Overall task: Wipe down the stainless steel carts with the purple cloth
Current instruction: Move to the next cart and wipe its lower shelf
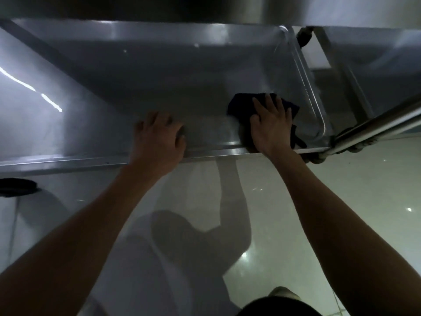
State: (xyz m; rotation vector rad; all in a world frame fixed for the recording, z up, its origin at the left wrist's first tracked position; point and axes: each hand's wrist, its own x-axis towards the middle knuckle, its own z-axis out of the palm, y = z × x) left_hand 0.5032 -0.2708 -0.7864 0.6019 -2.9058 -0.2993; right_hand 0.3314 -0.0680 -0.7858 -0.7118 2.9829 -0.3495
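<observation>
Our right hand [271,126] presses flat on the soft purple cloth [289,108]; left hand [157,135] grips the cart [159,71] near rim.

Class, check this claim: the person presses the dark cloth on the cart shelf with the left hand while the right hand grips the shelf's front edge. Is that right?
The hands are swapped. In the head view, the right hand presses the dark cloth on the cart shelf, while the left hand grips the front edge.

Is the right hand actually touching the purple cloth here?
Touching. The head view shows the right hand lying flat on the purple cloth, fingers spread, pressing it onto the cart shelf.
</observation>
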